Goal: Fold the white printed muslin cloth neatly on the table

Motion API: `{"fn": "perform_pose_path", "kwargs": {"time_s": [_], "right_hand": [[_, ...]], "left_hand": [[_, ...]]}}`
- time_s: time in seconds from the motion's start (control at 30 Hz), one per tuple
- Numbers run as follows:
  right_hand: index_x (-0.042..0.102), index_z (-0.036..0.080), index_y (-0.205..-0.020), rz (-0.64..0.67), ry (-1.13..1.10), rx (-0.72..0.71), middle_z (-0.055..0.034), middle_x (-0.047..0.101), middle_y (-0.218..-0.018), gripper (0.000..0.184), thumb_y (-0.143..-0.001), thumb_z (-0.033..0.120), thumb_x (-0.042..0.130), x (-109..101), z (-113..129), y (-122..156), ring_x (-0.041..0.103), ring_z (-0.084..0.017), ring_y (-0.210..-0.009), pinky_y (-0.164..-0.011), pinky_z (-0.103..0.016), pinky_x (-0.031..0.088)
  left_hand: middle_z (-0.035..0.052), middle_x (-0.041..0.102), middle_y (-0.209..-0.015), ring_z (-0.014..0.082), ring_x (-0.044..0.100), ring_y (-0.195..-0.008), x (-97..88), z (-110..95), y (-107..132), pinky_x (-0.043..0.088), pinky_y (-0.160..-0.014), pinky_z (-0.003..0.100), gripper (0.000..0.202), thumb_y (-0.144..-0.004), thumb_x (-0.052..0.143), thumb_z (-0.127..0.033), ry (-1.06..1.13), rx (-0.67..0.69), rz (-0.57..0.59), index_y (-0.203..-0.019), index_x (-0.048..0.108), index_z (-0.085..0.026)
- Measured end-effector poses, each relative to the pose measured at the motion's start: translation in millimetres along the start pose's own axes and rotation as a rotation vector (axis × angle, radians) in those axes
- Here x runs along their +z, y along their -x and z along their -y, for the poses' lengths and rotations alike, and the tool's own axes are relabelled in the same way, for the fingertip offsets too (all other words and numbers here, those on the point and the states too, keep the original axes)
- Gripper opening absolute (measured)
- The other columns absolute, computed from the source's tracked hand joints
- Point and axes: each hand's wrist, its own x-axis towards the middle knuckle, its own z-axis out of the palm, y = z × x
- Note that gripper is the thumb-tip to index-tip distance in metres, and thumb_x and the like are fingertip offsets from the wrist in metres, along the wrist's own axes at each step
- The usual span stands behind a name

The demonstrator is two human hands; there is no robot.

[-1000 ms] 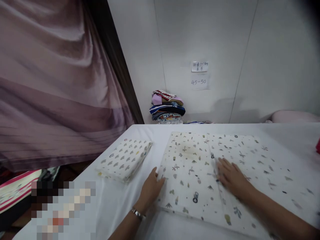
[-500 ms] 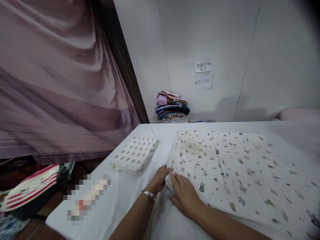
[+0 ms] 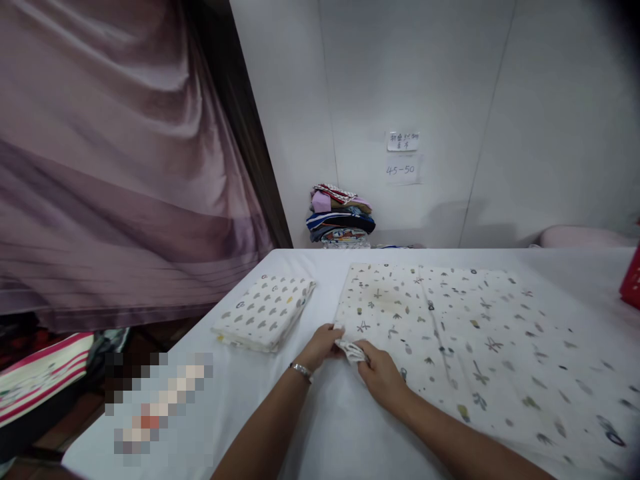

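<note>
A white cloth [image 3: 455,333] printed with small plants and starfish-like shapes lies spread in layers over the white-covered table [image 3: 320,427]. My left hand [image 3: 323,345], with a silver bracelet at its wrist, pinches the cloth's near left corner. Just to its right, my right hand [image 3: 383,377] is closed on the same corner, where gathered layers of edge show between the two hands. The right fingertips are partly hidden by the folds. Left of my hands rests a folded white cloth [image 3: 267,310] with grey cloud-like prints.
A stack of folded fabrics [image 3: 340,217] stands beyond the far table edge, against the wall. Paper notes [image 3: 403,157] hang there. A pink curtain [image 3: 125,167] drapes at left, above striped fabric [image 3: 45,380]. Something red [image 3: 631,280] shows at the right edge. A pixelated patch covers the table's left front.
My right hand has gone from lying flat on the cloth's corner to gripping it, and the layered edge is now bunched up between my hands. The view has shifted slightly right.
</note>
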Motion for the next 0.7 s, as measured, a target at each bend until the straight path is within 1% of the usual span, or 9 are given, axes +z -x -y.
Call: {"fn": "perform_pose_path", "kwargs": {"time_s": [0.07,0.13,0.23,0.3,0.4,0.47,0.57,0.63,0.7], "right_hand": [[0.059,0.021,-0.101,-0.033,-0.08,0.041,0.0013,0.064,-0.085,0.034,-0.075,0.013,0.037,-1.4,-1.2,-0.6,0.056,-0.015,-0.076,-0.07,-0.025,0.042],[0.058,0.019,-0.092,-0.068,-0.16,0.105,0.0016,0.06,-0.075,0.027,-0.074,0.015,0.039,-3.0,-2.7,-0.8,0.053,-0.015,-0.069,-0.062,-0.024,0.04],[0.051,0.019,-0.077,-0.123,-0.28,0.182,0.0035,0.05,-0.064,0.013,-0.071,0.017,0.04,-7.8,-4.3,-0.3,0.047,-0.013,-0.06,-0.055,-0.022,0.035],[0.045,0.019,-0.07,-0.159,-0.349,0.185,0.0044,0.045,-0.062,0.005,-0.068,0.017,0.041,-12.2,-5.4,0.7,0.044,-0.012,-0.059,-0.054,-0.022,0.034],[0.039,0.02,-0.067,-0.184,-0.402,0.177,0.0046,0.042,-0.063,0.005,-0.064,0.015,0.041,-16.4,-9.6,2.4,0.043,-0.011,-0.06,-0.055,-0.021,0.033],[0.039,0.02,-0.068,-0.162,-0.407,0.197,0.0047,0.042,-0.063,0.007,-0.063,0.014,0.04,-15.0,-13.9,3.7,0.042,-0.011,-0.06,-0.055,-0.021,0.033],[0.042,0.019,-0.07,-0.083,-0.342,0.208,0.0046,0.044,-0.061,0.008,-0.066,0.013,0.04,-6.0,-19.5,6.9,0.044,-0.011,-0.058,-0.054,-0.021,0.034],[0.047,0.019,-0.072,-0.019,-0.206,0.139,0.0034,0.049,-0.064,0.009,-0.069,0.013,0.041,2.1,-20.5,9.9,0.047,-0.012,-0.061,-0.057,-0.022,0.036],[0.054,0.019,-0.085,0.046,-0.028,-0.002,0.0,0.058,-0.078,0.015,-0.074,0.016,0.045,9.7,-19.0,13.7,0.052,-0.015,-0.073,-0.067,-0.024,0.039]], "left_hand": [[0.0008,0.059,-0.062,0.0144,0.057,-0.059,0.3,-3.5,-13.0,0.049,-0.061,0.03,0.024,-0.069,0.062,-0.027,0.079,-0.017,-0.004,-0.084,0.055,-0.01],[0.0013,0.06,-0.061,0.0146,0.057,-0.059,2.5,-7.9,-28.0,0.05,-0.063,0.031,0.02,-0.069,0.062,-0.024,0.127,-0.032,-0.036,-0.081,0.057,-0.01],[0.0007,0.059,-0.058,0.0143,0.057,-0.057,8.6,-16.0,-51.9,0.05,-0.062,0.031,0.016,-0.069,0.062,-0.023,0.138,-0.035,-0.092,-0.078,0.058,-0.01],[0.0008,0.058,-0.056,0.0155,0.058,-0.057,13.3,-21.7,-66.7,0.05,-0.061,0.03,0.016,-0.068,0.064,-0.023,0.14,-0.039,-0.129,-0.076,0.059,-0.01],[0.0021,0.058,-0.054,0.0175,0.06,-0.06,17.7,-28.8,-83.2,0.05,-0.061,0.03,0.015,-0.065,0.066,-0.021,0.138,-0.039,-0.183,-0.072,0.06,-0.01],[0.0031,0.059,-0.054,0.0183,0.061,-0.062,17.8,-31.8,-88.4,0.049,-0.063,0.03,0.016,-0.062,0.068,-0.021,0.138,-0.03,-0.198,-0.071,0.06,-0.009],[0.0047,0.062,-0.057,0.0187,0.062,-0.065,15.1,-34.9,-86.6,0.05,-0.065,0.029,0.02,-0.058,0.071,-0.02,0.134,-0.018,-0.18,-0.071,0.061,-0.008],[0.0054,0.063,-0.059,0.0193,0.062,-0.064,13.2,-37.1,-80.5,0.05,-0.065,0.03,0.024,-0.055,0.073,-0.022,0.116,-0.023,-0.147,-0.072,0.062,-0.008],[0.0054,0.064,-0.06,0.0199,0.062,-0.063,11.6,-39.4,-72.3,0.05,-0.063,0.031,0.03,-0.054,0.075,-0.024,0.092,-0.028,-0.101,-0.076,0.063,-0.008]]}}
